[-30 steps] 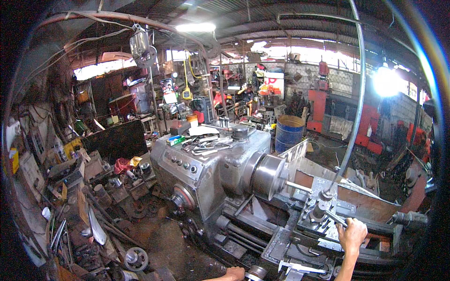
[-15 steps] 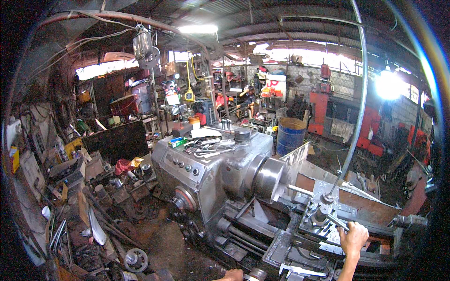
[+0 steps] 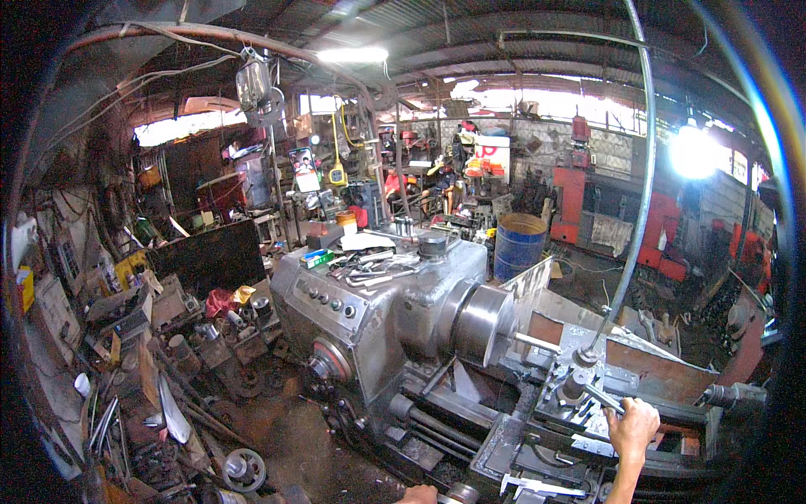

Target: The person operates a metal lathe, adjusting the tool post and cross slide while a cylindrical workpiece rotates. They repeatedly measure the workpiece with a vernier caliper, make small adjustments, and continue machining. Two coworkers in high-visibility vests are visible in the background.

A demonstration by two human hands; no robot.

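A large grey metal lathe (image 3: 390, 252) stands before me, with a bright round chuck (image 3: 485, 325) on its headstock. From the chuck a thin shiny bar (image 3: 537, 343) reaches right toward the tool post (image 3: 574, 387). My right hand (image 3: 635, 424) is closed around the end of the tool post's lever handle (image 3: 603, 397). At the lower edge my left hand (image 3: 418, 496) appears closed on the handle of a round metal handwheel (image 3: 462, 494), mostly cut off by the frame. A vernier caliper (image 3: 541, 487) lies on the carriage between my hands.
Wrenches and loose tools (image 3: 374, 267) lie on the headstock beside a green box (image 3: 317, 259). A slanting metal pipe (image 3: 642, 185) rises from the carriage. Behind stands a blue drum (image 3: 519, 248). Scrap and metal parts crowd the left; people sit far back.
The view has shifted very slightly. My right hand stays on the lever handle, and my left hand sits slightly lower at the bottom edge.
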